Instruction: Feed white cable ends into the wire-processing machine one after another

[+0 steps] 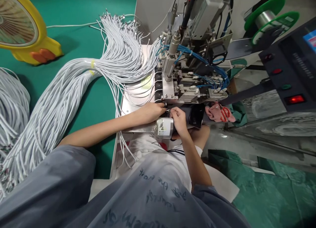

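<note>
My left hand (pixel 154 112) reaches in at the front edge of a bench machine (pixel 181 80), its fingers pinched together. Close beside it, my right hand (pixel 178 118) is also closed in a pinch. Between the two sets of fingertips shows a small, pale cable end (pixel 168 110) with a metallic look; its detail is too small to make out. Just below the hands sits a clear container with a white label (pixel 164 127). To the left, a thick bundle of white cables (pixel 74 73), bound with yellow ties, fans out toward the machine, where several cables enter dark slots.
A yellow fan (pixel 37 40) stands on the green table mat (pixel 98 103), near another cable bundle (pixel 12 103). Right of my hands lie a phone (pixel 196 116) and a pink cloth (pixel 218 112). A green wire spool (pixel 268 19) and a control box (pixel 291 63) flank the machine.
</note>
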A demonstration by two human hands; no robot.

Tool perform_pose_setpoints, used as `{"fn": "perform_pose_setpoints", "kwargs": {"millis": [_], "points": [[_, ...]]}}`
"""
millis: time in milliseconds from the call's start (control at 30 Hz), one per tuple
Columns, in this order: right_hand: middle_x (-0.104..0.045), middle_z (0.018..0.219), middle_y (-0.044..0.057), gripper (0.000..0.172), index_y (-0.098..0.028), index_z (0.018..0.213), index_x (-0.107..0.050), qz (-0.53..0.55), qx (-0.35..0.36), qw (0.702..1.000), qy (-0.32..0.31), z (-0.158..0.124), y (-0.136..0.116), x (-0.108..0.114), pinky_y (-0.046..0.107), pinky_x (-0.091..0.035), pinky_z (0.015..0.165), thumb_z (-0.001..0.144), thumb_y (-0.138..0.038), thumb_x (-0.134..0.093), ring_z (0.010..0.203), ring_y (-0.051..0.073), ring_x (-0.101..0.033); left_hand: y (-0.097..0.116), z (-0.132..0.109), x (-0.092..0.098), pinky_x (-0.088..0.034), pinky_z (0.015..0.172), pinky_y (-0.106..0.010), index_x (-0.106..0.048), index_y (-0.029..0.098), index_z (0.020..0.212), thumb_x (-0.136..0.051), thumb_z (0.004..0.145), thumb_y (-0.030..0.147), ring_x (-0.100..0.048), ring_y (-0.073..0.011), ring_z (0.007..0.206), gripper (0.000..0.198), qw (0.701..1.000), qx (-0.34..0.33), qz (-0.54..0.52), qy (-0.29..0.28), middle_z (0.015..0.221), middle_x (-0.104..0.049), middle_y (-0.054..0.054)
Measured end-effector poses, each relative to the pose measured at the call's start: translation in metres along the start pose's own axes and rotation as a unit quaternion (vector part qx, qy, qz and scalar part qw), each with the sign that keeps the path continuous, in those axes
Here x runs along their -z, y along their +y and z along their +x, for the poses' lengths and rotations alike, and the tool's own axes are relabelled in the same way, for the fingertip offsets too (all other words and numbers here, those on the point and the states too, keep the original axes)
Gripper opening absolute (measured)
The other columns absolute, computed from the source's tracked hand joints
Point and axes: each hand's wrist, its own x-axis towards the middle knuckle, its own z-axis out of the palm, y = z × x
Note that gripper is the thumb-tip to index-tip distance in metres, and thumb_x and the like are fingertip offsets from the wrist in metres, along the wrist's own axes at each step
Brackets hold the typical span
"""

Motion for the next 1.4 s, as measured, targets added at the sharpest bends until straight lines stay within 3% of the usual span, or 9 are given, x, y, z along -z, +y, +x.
{"fn": "perform_pose_setpoints", "kwargs": {"millis": [133, 533, 733, 933, 1033, 1100, 1267, 1333, 1400], "points": [[-0.042, 0.053, -0.006, 0.024, -0.019, 0.066, -0.048, 0.012, -0.009, 1.000, -0.011, 0.003, 0.004, 0.001, 0.024, -0.032, 0.051, 0.081, -0.038, -0.050, 0.050, 0.010, -0.040, -0.001, -0.001, -0.002, -0.035, 0.051, -0.021, -0.061, 0.016, 0.114, -0.043, 0.085, 0.009, -0.054, -0.0093, 0.057, 0.034, 1.000, -0.019, 0.022, 0.010, 0.085, -0.058, -0.005], [-0.042, 0.053, -0.005, 0.024, -0.019, 0.065, -0.047, 0.001, -0.016, 0.999, -0.031, 0.004, 0.001, 0.003, 0.024, -0.030, 0.051, 0.081, -0.037, -0.051, 0.050, 0.010, -0.038, -0.002, -0.002, 0.003, -0.035, 0.050, -0.022, -0.057, 0.018, 0.120, -0.043, 0.087, 0.009, -0.058, -0.0103, 0.060, 0.037, 0.997, -0.026, 0.071, -0.013, 0.090, -0.056, -0.006], [-0.037, 0.056, -0.005, 0.034, -0.021, 0.063, -0.040, -0.014, 0.007, 0.999, -0.033, 0.008, 0.010, 0.001, 0.024, -0.029, 0.052, 0.086, -0.045, -0.045, 0.053, 0.010, -0.035, -0.004, -0.001, 0.000, -0.034, 0.050, -0.023, -0.057, 0.017, 0.120, -0.041, 0.086, 0.007, -0.058, -0.0111, 0.060, 0.039, 0.997, -0.034, 0.073, -0.007, 0.089, -0.056, -0.006], [-0.030, 0.057, -0.005, 0.042, -0.022, 0.063, -0.036, -0.035, 0.019, 0.999, -0.010, 0.010, 0.023, -0.005, 0.024, -0.024, 0.049, 0.083, -0.057, -0.044, 0.053, 0.010, -0.028, 0.007, -0.005, 0.014, -0.034, 0.051, -0.025, -0.065, 0.012, 0.084, -0.045, 0.080, 0.004, -0.060, -0.0175, 0.070, 0.022, 0.996, 0.048, 0.069, -0.039, 0.084, -0.060, -0.009], [-0.030, 0.056, -0.005, 0.041, -0.022, 0.061, -0.036, -0.041, 0.017, 0.999, -0.003, 0.011, 0.021, -0.005, 0.024, -0.024, 0.049, 0.083, -0.055, -0.044, 0.053, 0.010, -0.028, 0.014, -0.009, 0.020, -0.031, 0.049, -0.025, -0.064, 0.010, 0.078, -0.044, 0.078, 0.002, -0.061, -0.0200, 0.071, 0.021, 0.990, 0.092, 0.086, -0.056, 0.082, -0.061, -0.011], [-0.033, 0.056, -0.005, 0.037, -0.021, 0.062, -0.038, -0.055, 0.023, 0.998, 0.030, 0.007, 0.013, -0.003, 0.024, -0.026, 0.051, 0.085, -0.049, -0.044, 0.053, 0.010, -0.030, 0.015, -0.010, 0.022, -0.029, 0.048, -0.025, -0.063, 0.010, 0.078, -0.043, 0.078, 0.001, -0.061, -0.0188, 0.066, 0.021, 0.989, 0.100, 0.086, -0.063, 0.083, -0.062, -0.010], [-0.045, 0.061, -0.002, 0.026, -0.021, 0.067, -0.047, -0.100, 0.121, 0.963, 0.220, -0.039, -0.024, -0.013, 0.025, -0.034, 0.057, 0.090, -0.033, -0.040, 0.058, 0.012, -0.041, 0.010, -0.009, 0.020, -0.031, 0.050, -0.027, -0.063, 0.010, 0.087, -0.042, 0.081, 0.004, -0.063, -0.0206, 0.069, 0.023, 0.983, 0.146, 0.106, -0.043, 0.085, -0.063, -0.012], [-0.051, 0.061, -0.001, 0.022, -0.020, 0.069, -0.054, -0.114, 0.143, 0.971, 0.151, -0.064, -0.035, -0.030, 0.026, -0.036, 0.057, 0.088, -0.028, -0.045, 0.055, 0.012, -0.046, 0.006, -0.008, 0.019, -0.033, 0.052, -0.027, -0.060, 0.008, 0.101, -0.040, 0.084, 0.005, -0.064, -0.0218, 0.072, 0.027, 0.980, 0.166, 0.109, -0.025, 0.088, -0.064, -0.015], [-0.058, 0.061, 0.000, 0.018, -0.020, 0.072, -0.061, -0.123, 0.120, 0.984, -0.038, -0.085, -0.039, -0.054, 0.027, -0.039, 0.057, 0.085, -0.026, -0.051, 0.055, 0.014, -0.052, 0.002, -0.008, 0.018, -0.033, 0.054, -0.027, -0.059, 0.007, 0.105, -0.038, 0.085, 0.003, -0.065, -0.0230, 0.076, 0.030, 0.979, 0.172, 0.108, -0.015, 0.086, -0.065, -0.015]]}}
